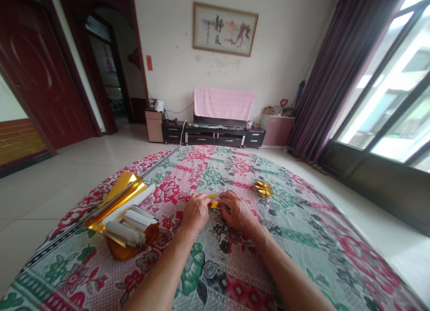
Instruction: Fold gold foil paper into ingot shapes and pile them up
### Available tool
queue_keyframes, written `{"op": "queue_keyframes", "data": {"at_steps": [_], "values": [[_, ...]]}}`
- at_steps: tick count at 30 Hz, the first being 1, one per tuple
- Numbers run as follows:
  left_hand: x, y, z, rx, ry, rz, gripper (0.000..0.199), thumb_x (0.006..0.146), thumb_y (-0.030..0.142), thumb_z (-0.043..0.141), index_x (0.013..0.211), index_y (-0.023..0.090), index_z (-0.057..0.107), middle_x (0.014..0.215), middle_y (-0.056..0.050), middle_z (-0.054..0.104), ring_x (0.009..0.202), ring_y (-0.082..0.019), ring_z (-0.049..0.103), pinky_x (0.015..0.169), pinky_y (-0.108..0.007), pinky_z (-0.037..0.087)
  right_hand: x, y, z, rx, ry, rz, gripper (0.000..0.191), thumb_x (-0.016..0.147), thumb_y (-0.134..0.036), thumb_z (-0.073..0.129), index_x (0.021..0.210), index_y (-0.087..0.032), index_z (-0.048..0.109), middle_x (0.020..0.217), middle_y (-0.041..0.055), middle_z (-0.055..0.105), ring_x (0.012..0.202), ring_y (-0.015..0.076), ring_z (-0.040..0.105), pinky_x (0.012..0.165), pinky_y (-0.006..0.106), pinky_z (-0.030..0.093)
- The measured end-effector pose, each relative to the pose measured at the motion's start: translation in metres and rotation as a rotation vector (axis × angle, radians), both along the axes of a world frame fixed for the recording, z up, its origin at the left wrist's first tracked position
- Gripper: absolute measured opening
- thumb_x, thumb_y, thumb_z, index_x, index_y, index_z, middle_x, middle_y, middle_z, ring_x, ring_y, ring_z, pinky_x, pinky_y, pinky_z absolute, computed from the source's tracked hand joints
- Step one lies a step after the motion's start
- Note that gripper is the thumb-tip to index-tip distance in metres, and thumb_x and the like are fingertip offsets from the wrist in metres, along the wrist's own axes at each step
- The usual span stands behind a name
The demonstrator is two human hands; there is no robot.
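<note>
In the middle of the head view, a small piece of gold foil paper (213,204) lies between my two hands, low over the patterned tablecloth. My left hand (197,211) is closed on its left end, fingers bent and pressed together. On the right end, my right hand (235,209) grips it in the same way. My fingers hide much of the piece, so its full shape cannot be made out. Right of my hands sits a small pile of folded gold foil pieces (264,189).
At left on the tablecloth (191,270) lie gold foil sheets (126,188), partly rolled, and bundles of whitish paper strips (126,232). Beyond the round table stand a low black cabinet (215,138) and a screen under a pink cloth (224,103).
</note>
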State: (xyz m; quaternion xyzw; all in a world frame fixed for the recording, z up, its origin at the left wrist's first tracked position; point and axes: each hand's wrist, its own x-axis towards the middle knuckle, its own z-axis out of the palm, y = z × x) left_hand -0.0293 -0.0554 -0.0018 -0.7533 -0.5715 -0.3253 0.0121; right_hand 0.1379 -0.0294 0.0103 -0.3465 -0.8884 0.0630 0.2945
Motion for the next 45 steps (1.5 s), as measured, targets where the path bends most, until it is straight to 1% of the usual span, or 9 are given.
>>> {"op": "queue_keyframes", "data": {"at_steps": [4,10,15,20,24,28,31,39,45], "values": [[0.000,0.002,-0.002,-0.007,0.018,-0.021,0.027,0.079,0.010,0.042,0.074,0.019,0.067,0.083,-0.007,0.063,0.085,-0.019,0.053,0.079,-0.032,0.042,0.002,0.001,0.003,0.010,-0.023,0.066,0.025,0.076,-0.008,0.046,0.090,-0.019,0.064,0.111,0.0055,0.058,0.102,0.0179,0.051,0.092,0.034,0.038],[0.001,0.002,-0.004,-0.006,0.026,0.001,0.024,0.079,0.011,0.044,0.077,0.018,0.066,0.083,-0.006,0.062,0.085,-0.019,0.052,0.080,-0.031,0.043,0.000,0.002,0.003,0.052,0.013,0.041,0.019,0.078,-0.010,0.046,0.084,-0.017,0.062,0.125,0.0082,0.049,0.115,0.0206,0.044,0.097,0.038,0.034],[0.001,0.001,-0.003,0.005,0.010,-0.007,0.024,0.081,0.012,0.042,0.080,0.018,0.065,0.086,-0.006,0.061,0.085,-0.018,0.052,0.080,-0.029,0.042,-0.002,0.007,-0.001,-0.038,0.033,0.116,0.020,0.076,-0.005,0.045,0.085,-0.017,0.058,0.097,0.0059,0.060,0.090,0.0144,0.055,0.084,0.028,0.042],[0.000,0.002,-0.004,0.018,-0.025,0.062,0.021,0.081,0.014,0.044,0.088,0.018,0.063,0.091,-0.006,0.059,0.086,-0.017,0.053,0.079,-0.028,0.043,-0.004,0.006,-0.005,-0.010,0.019,0.063,0.018,0.074,-0.004,0.045,0.082,-0.016,0.056,0.085,0.0052,0.059,0.082,0.0145,0.054,0.078,0.027,0.041],[0.000,0.001,-0.003,0.005,-0.005,0.101,0.016,0.080,0.016,0.047,0.084,0.018,0.063,0.087,-0.005,0.059,0.086,-0.017,0.053,0.078,-0.027,0.043,-0.004,0.004,-0.006,0.012,0.001,0.017,0.014,0.075,-0.007,0.047,0.082,-0.016,0.055,0.085,0.0056,0.057,0.081,0.0151,0.052,0.077,0.027,0.040],[0.001,-0.001,0.001,0.029,-0.035,0.157,0.019,0.080,0.016,0.048,0.094,0.018,0.060,0.089,-0.005,0.058,0.086,-0.017,0.054,0.077,-0.026,0.043,-0.004,0.002,-0.006,0.019,-0.021,-0.021,0.013,0.076,-0.009,0.047,0.082,-0.016,0.056,0.084,0.0051,0.055,0.081,0.0150,0.052,0.076,0.026,0.039],[0.001,-0.001,0.001,0.018,-0.040,0.181,0.017,0.082,0.019,0.045,0.087,0.018,0.062,0.087,-0.005,0.058,0.083,-0.016,0.054,0.076,-0.026,0.042,-0.004,0.000,-0.004,0.026,-0.043,-0.062,0.012,0.077,-0.010,0.047,0.081,-0.017,0.056,0.083,0.0046,0.055,0.079,0.0147,0.051,0.074,0.025,0.038],[0.001,0.002,-0.005,-0.027,0.057,0.062,0.022,0.081,0.018,0.045,0.088,0.019,0.066,0.088,-0.005,0.060,0.085,-0.017,0.051,0.080,-0.029,0.041,-0.007,-0.003,-0.006,0.051,-0.021,-0.141,0.008,0.078,-0.013,0.049,0.079,-0.017,0.055,0.084,0.0046,0.055,0.079,0.0147,0.052,0.074,0.025,0.039],[0.006,0.000,0.000,-0.043,0.108,0.088,0.028,0.084,0.017,0.039,0.084,0.018,0.067,0.086,-0.006,0.060,0.083,-0.018,0.052,0.077,-0.029,0.041,-0.005,-0.001,-0.009,0.034,0.034,-0.108,0.009,0.076,-0.011,0.049,0.080,-0.017,0.054,0.086,0.0047,0.056,0.082,0.0152,0.053,0.077,0.026,0.040]]}}
